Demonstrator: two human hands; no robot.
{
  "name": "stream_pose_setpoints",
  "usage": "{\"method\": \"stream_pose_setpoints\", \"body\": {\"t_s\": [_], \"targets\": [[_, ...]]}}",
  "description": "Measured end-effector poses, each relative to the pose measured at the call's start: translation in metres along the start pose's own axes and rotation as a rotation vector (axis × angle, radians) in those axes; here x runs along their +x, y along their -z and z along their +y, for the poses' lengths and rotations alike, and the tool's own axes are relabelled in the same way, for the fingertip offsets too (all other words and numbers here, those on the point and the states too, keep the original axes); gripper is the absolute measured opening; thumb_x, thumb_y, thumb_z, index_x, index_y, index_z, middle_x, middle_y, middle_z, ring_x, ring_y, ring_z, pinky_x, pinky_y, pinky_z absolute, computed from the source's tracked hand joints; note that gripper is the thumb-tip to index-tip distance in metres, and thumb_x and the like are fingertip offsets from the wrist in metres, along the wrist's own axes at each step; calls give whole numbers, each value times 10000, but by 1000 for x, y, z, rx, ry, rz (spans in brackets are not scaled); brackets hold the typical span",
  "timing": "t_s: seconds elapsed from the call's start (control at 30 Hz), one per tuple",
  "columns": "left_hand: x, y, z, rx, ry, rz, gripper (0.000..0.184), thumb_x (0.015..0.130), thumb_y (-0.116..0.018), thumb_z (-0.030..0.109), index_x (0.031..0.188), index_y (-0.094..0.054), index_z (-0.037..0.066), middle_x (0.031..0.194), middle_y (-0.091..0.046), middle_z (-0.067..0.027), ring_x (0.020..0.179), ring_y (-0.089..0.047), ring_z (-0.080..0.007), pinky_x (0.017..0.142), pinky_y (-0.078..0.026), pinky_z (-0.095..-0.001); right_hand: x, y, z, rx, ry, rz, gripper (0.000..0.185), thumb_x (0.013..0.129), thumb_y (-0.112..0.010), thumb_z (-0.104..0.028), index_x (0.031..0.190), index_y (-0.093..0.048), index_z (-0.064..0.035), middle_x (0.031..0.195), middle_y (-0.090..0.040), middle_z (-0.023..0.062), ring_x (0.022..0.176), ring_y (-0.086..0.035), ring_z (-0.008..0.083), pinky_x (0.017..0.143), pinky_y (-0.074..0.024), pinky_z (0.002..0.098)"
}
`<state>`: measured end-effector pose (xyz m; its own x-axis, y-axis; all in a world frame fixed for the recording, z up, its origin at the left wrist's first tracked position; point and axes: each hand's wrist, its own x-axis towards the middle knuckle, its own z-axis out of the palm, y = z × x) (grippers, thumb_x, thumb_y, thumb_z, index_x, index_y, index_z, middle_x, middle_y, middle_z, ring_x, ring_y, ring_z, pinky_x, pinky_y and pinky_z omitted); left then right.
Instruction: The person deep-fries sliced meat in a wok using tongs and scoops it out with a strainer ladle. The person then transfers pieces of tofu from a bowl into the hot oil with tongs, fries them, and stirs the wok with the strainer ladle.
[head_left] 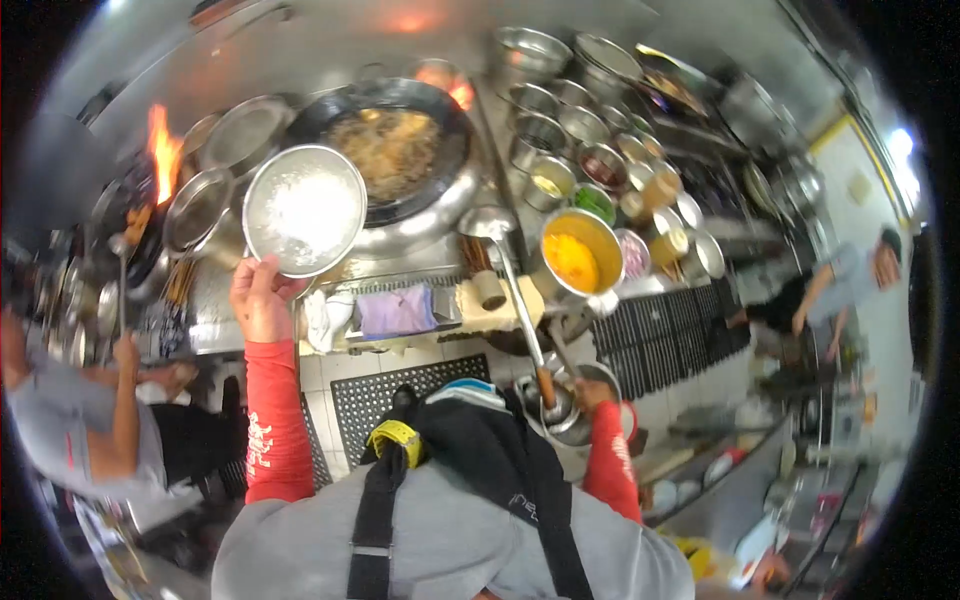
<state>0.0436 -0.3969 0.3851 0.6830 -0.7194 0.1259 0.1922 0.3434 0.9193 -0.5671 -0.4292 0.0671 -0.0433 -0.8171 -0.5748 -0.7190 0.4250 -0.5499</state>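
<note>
My left hand [262, 300] grips the near rim of a round metal bowl [255, 245], raised in front of the stove. White, overexposed contents, perhaps powder, fill its middle. Behind it a large black wok [312, 112] holds bubbling oil with browned pieces. My right hand [597, 388] is low on the right, closed around the end of a handle [564, 350] that runs up to a dark rounded utensil, whose kind I cannot make out. Beside that hand, a steel ladle [488, 222] with a wooden handle end slants down from the counter edge. A metal pot [600, 370] sits below.
Several metal containers of ingredients crowd the right counter, including a pot of orange contents [555, 228]. Strainers [240, 135] lie left of the wok. A flame [163, 150] rises near a co-worker [85, 420] at left. Another person [840, 285] stands far right. A rubber mat [360, 400] covers the floor.
</note>
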Motion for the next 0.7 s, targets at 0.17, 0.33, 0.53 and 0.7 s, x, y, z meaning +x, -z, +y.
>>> {"method": "stream_pose_setpoints", "body": {"t_s": [0.17,0.33,0.53,0.7], "targets": [[-70,20,29,157,-45,261,106,889,-574,116,796,-543,78,779,-633,-48,592,-591,-116,559,-554,-288,165,-64,45,2,545,78,464,905,-538,-487,773,-619,-49,493,-500,81,365,-455,221,362,-353,370],[-157,62,56,361,49,485,123,886,-524,116,935,-604,36,892,-669,-88,703,-662,-169,542,-544,-264,214,-44,-38,-579,486,84,371,891,-555,-409,916,-612,-43,726,-555,104,613,-517,241,571,-394,379],[-233,110,65,324,34,638,73,856,-572,95,845,-578,23,761,-626,-80,615,-633,-179,535,-576,-329,168,-18,-101,-1233,759,-88,343,868,-610,-256,1134,-609,-40,1076,-634,131,986,-604,265,887,-452,383],[-263,168,62,134,41,576,71,864,-583,90,821,-557,40,735,-621,-65,598,-635,-155,501,-565,-297,121,-10,-182,-1213,751,319,382,870,-626,-231,1188,-583,-25,1144,-629,150,1039,-613,274,922,-471,389]]}}
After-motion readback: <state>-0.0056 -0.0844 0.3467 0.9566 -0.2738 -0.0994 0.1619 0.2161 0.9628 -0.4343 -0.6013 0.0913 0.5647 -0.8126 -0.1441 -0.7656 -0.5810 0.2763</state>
